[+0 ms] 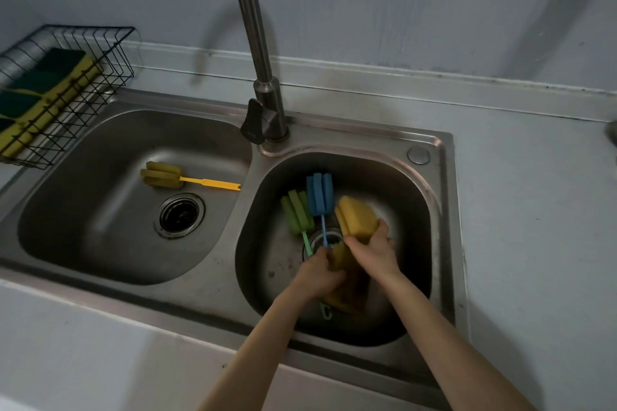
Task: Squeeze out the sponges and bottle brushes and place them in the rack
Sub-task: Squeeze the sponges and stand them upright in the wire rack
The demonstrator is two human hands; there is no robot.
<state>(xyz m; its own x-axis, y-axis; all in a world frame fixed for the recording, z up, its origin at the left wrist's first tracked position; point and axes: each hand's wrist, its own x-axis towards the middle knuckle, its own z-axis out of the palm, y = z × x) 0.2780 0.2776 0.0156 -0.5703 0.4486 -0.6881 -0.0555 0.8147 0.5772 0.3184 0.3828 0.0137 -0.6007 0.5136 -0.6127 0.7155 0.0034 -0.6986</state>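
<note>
Right hand (372, 248): grips a thick yellow sponge (355, 218) in the right steel sink basin (414, 243).
Left hand (320, 272): curled round a second yellow sponge (340, 255), touching the right hand.
Just beyond the hands: green foam bottle brush (297, 213), blue foam bottle brush (319, 193).
Far left of the hands: yellow bottle brush (163, 174); black wire rack (100, 77) holding green-and-yellow scouring sponges (46, 87).
Writing: none readable.

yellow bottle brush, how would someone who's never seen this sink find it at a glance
Start at the steel double sink and take the bigger left basin. The yellow bottle brush lies alone there, just above the drain. The green brush and blue brush lie in the right basin.
</note>
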